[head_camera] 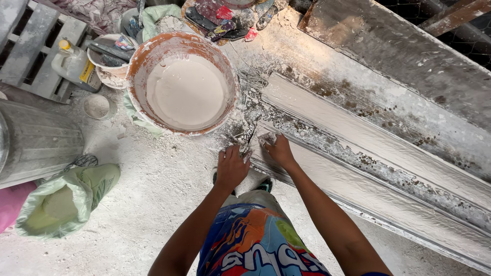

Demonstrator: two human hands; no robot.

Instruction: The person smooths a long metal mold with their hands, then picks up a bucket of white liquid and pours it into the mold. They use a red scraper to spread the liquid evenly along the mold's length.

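Plaster moulding (pixel 378 148), long and ribbed, lying flat on a workbench (pixel 327 56) crusted with dried white splashes, running from the near end by the hands away toward the lower right; near end resting just beside a large orange-rimmed bucket (pixel 181 84) of pale wet plaster, presumably kept that close for easy reach. Left hand (pixel 231 166) spread palm-down, fingers apart, pressed flat just off the moulding's end, seemingly for bracing; holding nothing that can be seen. Right hand (pixel 279 149) curled at the very end of the moulding, fingertips pinched on a small whitish wad (pixel 267 138), cloth or a lump of plaster, too smeared to tell which; pressed against the end profile as if for wiping or filling. Hands near each other, not touching, a scrap of dark debris between them. Beyond the bucket, a smaller white tub (pixel 110 64) holding tools, a plastic jug (pixel 75 64) on a grey pallet (pixel 36 51), and a tray of trowels and scrapers (pixel 225 18) at the top edge, all within arm's range. At left, a grey metal bin (pixel 36 140) and an open green sack (pixel 69 197) of powder on the dusty floor. Below, patterned shorts (pixel 255 240) and a shoe toe just behind the left hand.
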